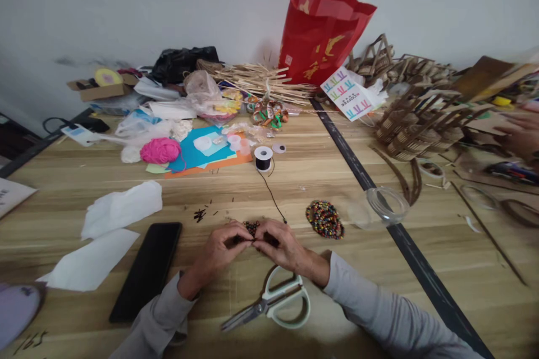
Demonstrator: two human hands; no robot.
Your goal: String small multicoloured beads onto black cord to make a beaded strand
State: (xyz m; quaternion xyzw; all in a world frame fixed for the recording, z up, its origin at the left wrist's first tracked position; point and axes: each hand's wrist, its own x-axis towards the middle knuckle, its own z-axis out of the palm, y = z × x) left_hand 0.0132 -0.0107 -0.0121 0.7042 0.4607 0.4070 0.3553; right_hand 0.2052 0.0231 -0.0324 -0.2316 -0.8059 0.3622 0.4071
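Note:
My left hand [221,247] and my right hand [278,244] meet at the near middle of the wooden table [320,179], fingers pinched together on a small cluster of dark beads [251,228]. A thin black cord [273,196] runs from between my hands back to a spool [263,157]. A pile of multicoloured beads [324,219] lies just right of my right hand. Pale green scissors [280,303] rest shut between my forearms.
A black phone [147,269] and white paper sheets [120,207] lie to the left. A clear plastic lid [387,203] sits right of the beads. Pink yarn [160,150], coloured paper, sticks, a red bag [320,33] and wooden models crowd the back. Another person's hand [520,137] shows at far right.

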